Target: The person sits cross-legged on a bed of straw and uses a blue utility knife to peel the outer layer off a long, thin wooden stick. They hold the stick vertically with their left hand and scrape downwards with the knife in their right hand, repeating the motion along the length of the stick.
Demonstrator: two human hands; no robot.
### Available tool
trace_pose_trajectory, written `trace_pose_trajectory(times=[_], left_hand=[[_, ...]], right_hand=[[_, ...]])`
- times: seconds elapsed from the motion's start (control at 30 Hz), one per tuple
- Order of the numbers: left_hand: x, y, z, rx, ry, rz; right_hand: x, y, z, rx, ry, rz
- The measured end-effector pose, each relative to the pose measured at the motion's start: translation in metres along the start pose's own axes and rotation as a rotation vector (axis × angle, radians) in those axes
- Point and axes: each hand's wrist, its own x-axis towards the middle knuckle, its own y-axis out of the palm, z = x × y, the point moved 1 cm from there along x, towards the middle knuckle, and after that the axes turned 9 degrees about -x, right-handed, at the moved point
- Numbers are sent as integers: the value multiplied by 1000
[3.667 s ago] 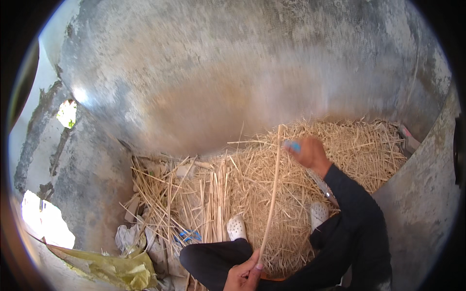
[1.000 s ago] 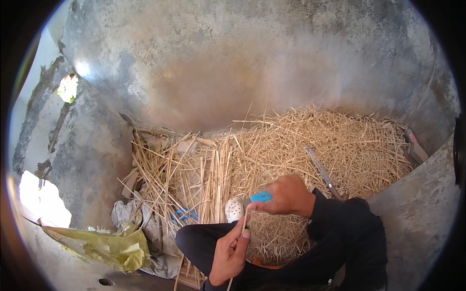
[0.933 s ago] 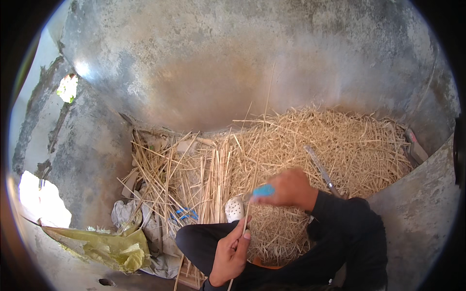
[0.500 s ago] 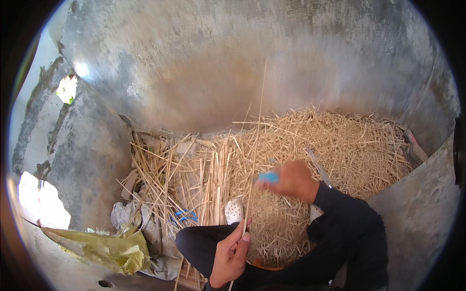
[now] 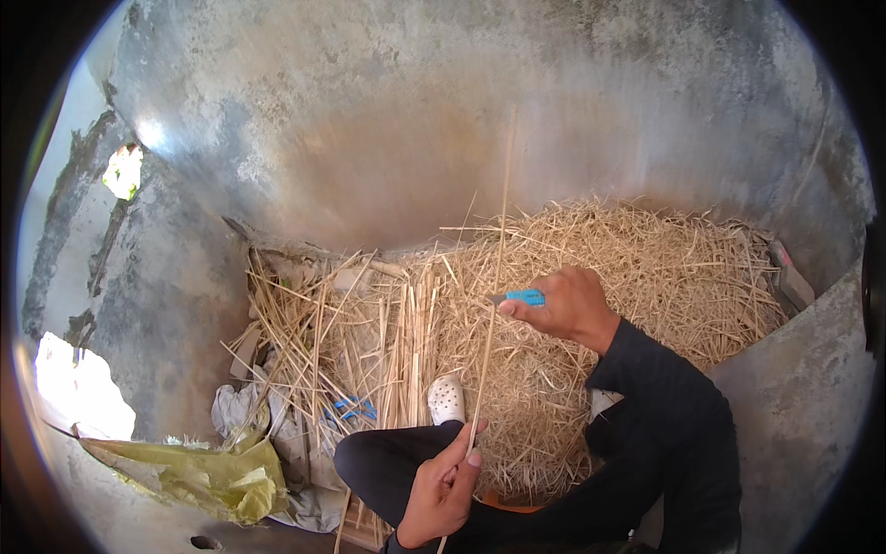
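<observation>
The two hands are apart, each closed on its own thing. The left hand (image 5: 445, 489) pinches a thin pale strip (image 5: 486, 369), probably bamboo, between the thumb and the fingers, above the bent left leg (image 5: 392, 462). The right hand (image 5: 574, 307) is wrapped around a short blue-handled knife (image 5: 524, 297), with its blade pointing to the left, at the strip. Whether the edge truly touches the strip cannot be told.

The strip rises from the left hand, passes in front of the heap of shavings (image 5: 674, 286), and its far end stands before the concrete wall (image 5: 415, 138). Its lower end goes out below the left hand.

For shaving such a strip well, it seems best to keep the pinch firm and the blade at a low angle, so that it does not dig in. A light and even pressure should suit, because this long free part may bend easily. If the stroke runs toward the body, the left thumb and the knee would need care, and also the foot in the white clog (image 5: 447, 400), beside which the loose strips (image 5: 411, 355) lie.
</observation>
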Motion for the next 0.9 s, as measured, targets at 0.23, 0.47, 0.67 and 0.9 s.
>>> trace_pose_trajectory(times=[0.23, 0.47, 0.67, 0.9], left_hand=[[-10, 1, -10, 53, -22, -38], [-13, -9, -12, 98, 1, 3], [-9, -12, -9, 303, 134, 36], [-21, -12, -15, 329, -177, 89]], right_hand=[[-7, 11, 16, -74, -94, -111], [-31, 0, 43, 135, -314, -149], [-8, 0, 7, 12, -92, -106], [3, -7, -8, -34, 15, -89]])
